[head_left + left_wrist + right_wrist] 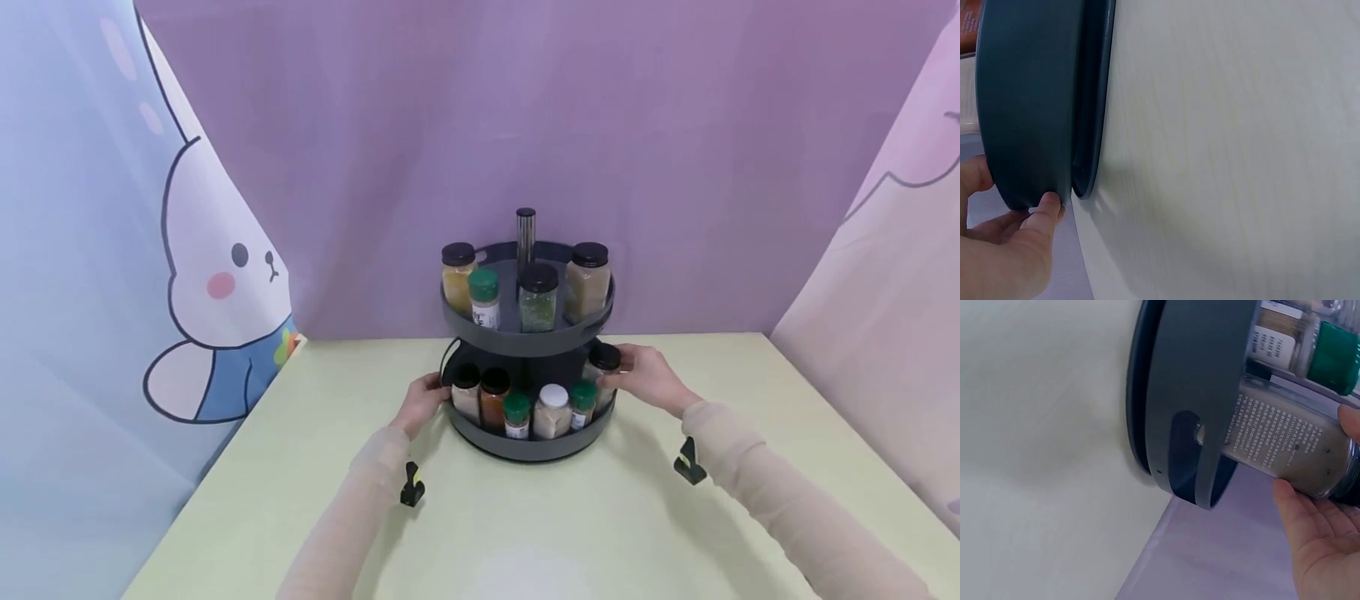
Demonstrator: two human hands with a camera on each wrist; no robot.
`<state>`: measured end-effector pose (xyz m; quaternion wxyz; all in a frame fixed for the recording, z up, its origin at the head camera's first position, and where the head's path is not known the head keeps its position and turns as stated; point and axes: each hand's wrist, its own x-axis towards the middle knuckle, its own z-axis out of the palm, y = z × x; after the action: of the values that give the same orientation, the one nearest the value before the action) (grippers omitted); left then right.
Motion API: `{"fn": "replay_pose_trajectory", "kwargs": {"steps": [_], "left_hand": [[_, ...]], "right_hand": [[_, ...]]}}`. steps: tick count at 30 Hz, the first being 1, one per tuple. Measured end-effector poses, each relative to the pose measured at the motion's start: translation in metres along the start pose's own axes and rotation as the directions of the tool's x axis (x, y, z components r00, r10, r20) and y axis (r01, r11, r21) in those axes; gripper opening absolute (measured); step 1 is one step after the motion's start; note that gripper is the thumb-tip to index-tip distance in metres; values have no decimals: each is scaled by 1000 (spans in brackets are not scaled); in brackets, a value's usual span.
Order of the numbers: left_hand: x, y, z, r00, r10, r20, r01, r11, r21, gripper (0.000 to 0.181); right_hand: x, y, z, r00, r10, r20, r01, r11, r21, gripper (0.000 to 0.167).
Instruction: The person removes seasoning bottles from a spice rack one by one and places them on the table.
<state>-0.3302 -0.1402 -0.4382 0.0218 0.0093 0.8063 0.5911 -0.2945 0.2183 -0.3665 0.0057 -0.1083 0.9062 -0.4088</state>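
A dark grey two-tier spice rack point(528, 450) stands on the table with jars on both tiers. At its left side my left hand point(422, 404) grips the lower tier's wall point(1029, 106), one fingertip on the outer face. My right hand point(651, 379) holds a clear, black-lidded spice jar point(1279, 437) at the right of the lower tier. That jar's base is down inside the tier wall, and printed text covers its side. Beside it is a green-capped jar point(582, 404). A white-lidded jar point(552, 412), another green-capped jar point(517, 417) and two dark-lidded jars fill the front and left.
On the upper tier point(525, 340) are a yellow-filled jar point(457, 279), a green-capped jar point(483, 300), a jar of green flakes point(538, 304) and a beige-filled jar point(588, 283). A metal post point(526, 233) rises above them. Behind the pale table point(510, 533) hangs a purple curtain point(480, 125).
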Motion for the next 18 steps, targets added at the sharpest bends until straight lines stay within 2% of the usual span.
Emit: {"fn": "replay_pose_trajectory", "kwargs": {"steps": [7,12,18], "left_hand": [[-1,5,-1,1000,-16,-3,16,1000,12,44],[-2,2,0,1000,-17,-5,17,1000,18,42],[2,-2,3,1000,10,6,-10,1000,-1,44]], "right_hand": [[2,-6,-9,999,-34,-34,34,999,-4,54],[1,-8,-15,999,-22,-35,21,1000,-19,56],[-5,-7,-28,999,5,-41,-7,999,-32,58]]}}
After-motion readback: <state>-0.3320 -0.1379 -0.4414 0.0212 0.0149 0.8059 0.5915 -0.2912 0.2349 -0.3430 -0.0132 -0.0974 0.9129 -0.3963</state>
